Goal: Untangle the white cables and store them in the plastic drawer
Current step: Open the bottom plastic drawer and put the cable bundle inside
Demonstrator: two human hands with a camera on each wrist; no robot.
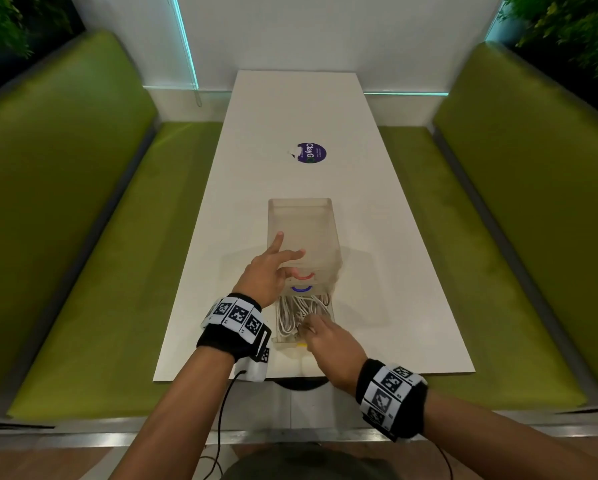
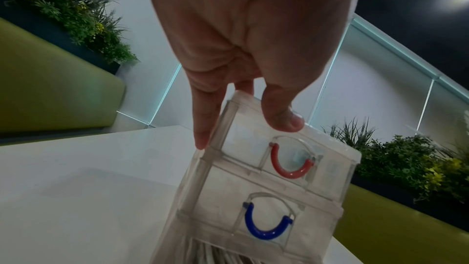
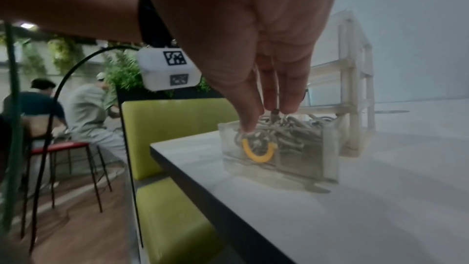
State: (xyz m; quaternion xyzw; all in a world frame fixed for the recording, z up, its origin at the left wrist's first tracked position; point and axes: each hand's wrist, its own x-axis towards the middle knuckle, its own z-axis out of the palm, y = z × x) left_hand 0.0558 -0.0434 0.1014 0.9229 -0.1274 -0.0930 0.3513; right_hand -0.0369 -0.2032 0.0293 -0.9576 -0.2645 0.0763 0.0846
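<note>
A clear plastic drawer unit (image 1: pixel 301 230) (image 2: pixel 327 180) stands on the white table (image 1: pixel 394 271), with a red handle (image 2: pixel 291 165) and a blue handle (image 2: pixel 266 226) on its shut drawers. Its bottom drawer (image 1: pixel 279 342) (image 3: pixel 330 148), with a yellow handle (image 3: pixel 257 152), is pulled out toward me and holds a pile of white cables (image 1: pixel 290 313) (image 3: pixel 291 133). My left hand (image 1: pixel 288 247) (image 2: pixel 241 131) rests on the unit's top with straight fingers, thumb at the front edge. My right hand (image 1: pixel 308 323) (image 3: pixel 269 117) points down into the drawer, its fingertips touching the cables near the front wall.
A purple round sticker (image 1: pixel 311 153) lies farther up the table. Green benches (image 1: pixel 82 237) (image 1: pixel 498 237) flank both long sides. The table's near edge is just behind the drawer front. Two people (image 3: pixel 83 111) sit at stools in the background.
</note>
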